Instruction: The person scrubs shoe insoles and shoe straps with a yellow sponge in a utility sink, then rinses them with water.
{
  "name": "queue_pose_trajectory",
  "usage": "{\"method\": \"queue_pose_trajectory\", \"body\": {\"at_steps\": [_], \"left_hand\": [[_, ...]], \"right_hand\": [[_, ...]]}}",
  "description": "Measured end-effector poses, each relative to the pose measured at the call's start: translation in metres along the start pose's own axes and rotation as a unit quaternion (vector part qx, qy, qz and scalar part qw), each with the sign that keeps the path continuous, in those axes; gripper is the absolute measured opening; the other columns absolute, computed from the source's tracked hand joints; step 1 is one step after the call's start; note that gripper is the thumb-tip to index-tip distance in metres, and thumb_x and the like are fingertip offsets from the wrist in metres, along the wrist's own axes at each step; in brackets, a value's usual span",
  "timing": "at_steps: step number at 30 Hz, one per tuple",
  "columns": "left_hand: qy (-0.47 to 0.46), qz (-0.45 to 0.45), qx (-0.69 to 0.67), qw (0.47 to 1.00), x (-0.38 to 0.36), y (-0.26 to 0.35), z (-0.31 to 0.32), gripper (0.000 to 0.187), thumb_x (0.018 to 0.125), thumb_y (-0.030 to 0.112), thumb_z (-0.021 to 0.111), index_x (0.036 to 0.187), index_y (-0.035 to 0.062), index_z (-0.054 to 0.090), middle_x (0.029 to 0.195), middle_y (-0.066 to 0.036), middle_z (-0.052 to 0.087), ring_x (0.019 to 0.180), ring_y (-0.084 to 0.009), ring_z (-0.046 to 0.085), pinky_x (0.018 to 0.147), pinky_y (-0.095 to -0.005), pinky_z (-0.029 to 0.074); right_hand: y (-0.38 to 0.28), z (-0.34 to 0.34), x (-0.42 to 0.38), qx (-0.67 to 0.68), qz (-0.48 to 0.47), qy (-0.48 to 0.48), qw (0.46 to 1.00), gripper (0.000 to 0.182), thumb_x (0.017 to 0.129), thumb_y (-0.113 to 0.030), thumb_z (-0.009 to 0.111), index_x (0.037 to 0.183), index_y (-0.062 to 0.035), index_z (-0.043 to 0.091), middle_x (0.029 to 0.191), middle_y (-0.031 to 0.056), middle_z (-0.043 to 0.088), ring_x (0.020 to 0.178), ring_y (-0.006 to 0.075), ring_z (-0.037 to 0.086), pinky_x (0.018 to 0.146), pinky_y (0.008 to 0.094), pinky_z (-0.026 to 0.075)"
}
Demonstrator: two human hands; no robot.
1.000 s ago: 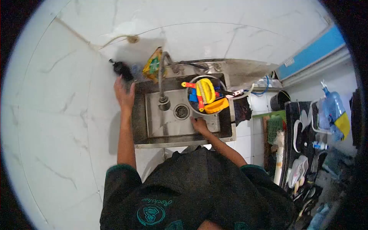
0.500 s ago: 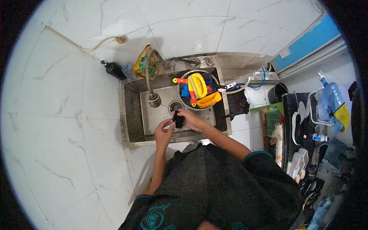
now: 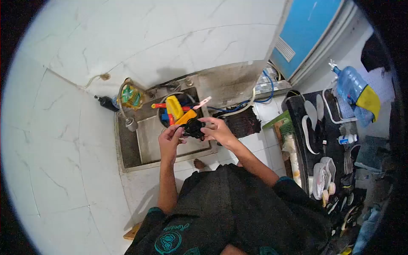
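Note:
A loose bundle of black cord that looks like shoelaces (image 3: 194, 128) hangs bunched between my two hands, above the near right part of the steel sink (image 3: 148, 163). My left hand (image 3: 169, 142) pinches its left side between thumb and fingers. On the other side, my right hand (image 3: 219, 134) grips it, thumb and fingertips closed. Just beyond the hands, a round basin in the sink holds a yellow brush (image 3: 174, 106), another yellow-orange brush (image 3: 186, 117) and red-handled tools. The basin is mostly covered by its contents.
A flexible faucet (image 3: 131, 124) hangs over the sink's left side. Behind it stand a yellow-green bag (image 3: 132, 97) and a dark bottle (image 3: 106, 103). To the right, a black bench (image 3: 312, 127) carries insoles, pale shoes (image 3: 324, 178) and a small white bottle (image 3: 348, 139).
Both hands have lifted the black bundle up and away from the sink's drain, toward me. The bundle looks more spread out. The view has turned to the right.

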State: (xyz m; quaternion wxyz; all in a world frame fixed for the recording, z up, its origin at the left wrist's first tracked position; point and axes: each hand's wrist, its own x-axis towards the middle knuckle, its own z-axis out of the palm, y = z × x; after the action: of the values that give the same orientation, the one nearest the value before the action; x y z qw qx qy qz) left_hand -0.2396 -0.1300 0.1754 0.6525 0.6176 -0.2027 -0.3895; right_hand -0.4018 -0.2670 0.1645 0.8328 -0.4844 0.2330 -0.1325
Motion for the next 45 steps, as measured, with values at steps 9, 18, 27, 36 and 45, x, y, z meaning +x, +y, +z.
{"method": "queue_pose_trajectory", "body": {"at_steps": [9, 18, 27, 36, 45], "left_hand": [[-0.118, 0.042, 0.093, 0.988, -0.041, 0.008, 0.150, 0.018, 0.091, 0.014, 0.060, 0.101, -0.0011, 0.062, 0.093, -0.008, 0.068, 0.073, -0.0125, 0.064, 0.056, -0.0240, 0.053], [-0.170, 0.060, 0.207, 0.962, -0.066, -0.002, 0.206, 0.023, 0.092, 0.019, 0.058, 0.097, -0.0016, 0.067, 0.085, -0.007, 0.069, 0.069, -0.0107, 0.063, 0.057, -0.0240, 0.053], [-0.201, 0.279, 0.406, 0.847, -0.043, 0.021, 0.225, 0.025, 0.089, 0.021, 0.060, 0.075, 0.0020, 0.068, 0.082, -0.008, 0.064, 0.071, -0.0130, 0.059, 0.062, -0.0262, 0.045], [-0.363, 0.142, 0.242, 0.888, -0.049, 0.104, 0.252, 0.029, 0.091, 0.022, 0.056, 0.106, -0.0019, 0.065, 0.100, -0.006, 0.065, 0.092, -0.0109, 0.058, 0.079, -0.0249, 0.046], [-0.382, 0.311, 0.195, 0.848, -0.076, 0.189, 0.294, 0.045, 0.082, 0.002, 0.060, 0.125, -0.0035, 0.051, 0.102, -0.009, 0.065, 0.093, -0.0111, 0.058, 0.080, -0.0233, 0.047]], "right_hand": [[-0.042, -0.084, -0.118, 0.063, -0.072, 0.041, 0.995, 0.045, 0.087, -0.003, 0.051, 0.131, -0.0082, 0.045, 0.094, 0.0035, 0.056, 0.077, 0.0084, 0.054, 0.061, 0.0256, 0.056], [-0.018, -0.128, -0.152, 0.004, -0.168, 0.193, 0.967, 0.024, 0.089, -0.025, 0.063, 0.102, -0.0056, 0.067, 0.080, -0.0002, 0.064, 0.070, 0.0046, 0.056, 0.046, 0.0202, 0.049], [-0.021, -0.188, -0.178, -0.390, -0.336, 0.404, 0.756, 0.016, 0.082, -0.018, 0.068, 0.092, -0.0074, 0.072, 0.095, 0.0145, 0.068, 0.091, 0.0270, 0.065, 0.085, 0.0317, 0.047], [-0.136, -0.152, -0.229, -0.217, -0.388, 0.246, 0.861, 0.015, 0.089, -0.010, 0.060, 0.095, 0.0002, 0.069, 0.074, 0.0038, 0.067, 0.066, 0.0069, 0.061, 0.061, 0.0211, 0.047], [-0.235, -0.102, -0.239, -0.366, -0.436, 0.192, 0.800, 0.018, 0.089, -0.010, 0.061, 0.101, 0.0017, 0.068, 0.080, 0.0044, 0.066, 0.071, 0.0077, 0.059, 0.063, 0.0217, 0.048]]}}
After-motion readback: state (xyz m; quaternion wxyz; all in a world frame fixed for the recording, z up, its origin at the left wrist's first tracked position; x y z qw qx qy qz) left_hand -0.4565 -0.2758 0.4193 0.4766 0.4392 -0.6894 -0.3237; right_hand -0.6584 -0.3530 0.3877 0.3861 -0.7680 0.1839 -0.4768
